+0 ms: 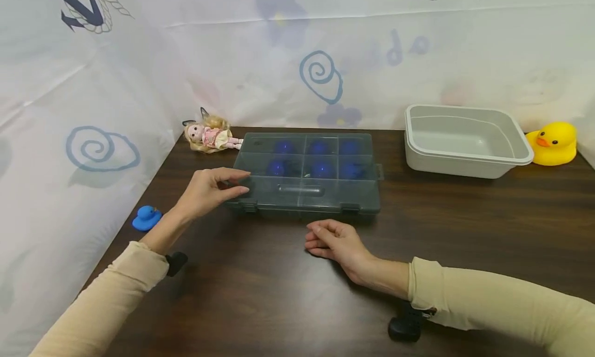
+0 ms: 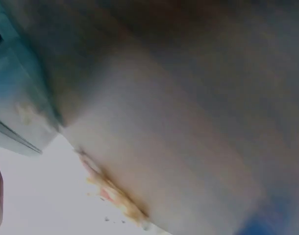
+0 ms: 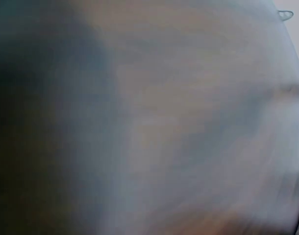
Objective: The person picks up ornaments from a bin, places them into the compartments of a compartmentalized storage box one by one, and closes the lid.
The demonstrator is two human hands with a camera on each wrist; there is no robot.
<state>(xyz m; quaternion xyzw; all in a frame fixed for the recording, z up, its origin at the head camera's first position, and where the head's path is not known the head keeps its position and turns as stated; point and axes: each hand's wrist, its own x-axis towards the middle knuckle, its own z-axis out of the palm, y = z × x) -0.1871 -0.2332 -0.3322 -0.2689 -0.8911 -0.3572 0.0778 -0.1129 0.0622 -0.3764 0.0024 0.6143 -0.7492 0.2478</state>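
A see-through grey-green compartment box (image 1: 334,194) lies on the table with its lid down. Several round blue things (image 1: 321,169) show through the lid in its back compartments. My left hand (image 1: 209,189) is at the box's front left side, thumb and fingers spread apart; whether the fingertips touch the box cannot be told. In the left wrist view the box (image 2: 22,88) sits at the left edge, and only a bit of a finger shows. My right hand (image 1: 341,246) is in front of the box, fingers loosely curled, holding nothing. Its wrist view is badly blurred.
A doll (image 1: 211,135) lies behind the box's left end. At the left table edge is a small blue duck (image 1: 146,218). A pale grey basin (image 1: 465,163) stands at the back right, with a yellow duck (image 1: 553,144) beside it. Printed cloth (image 1: 209,52) hangs behind.
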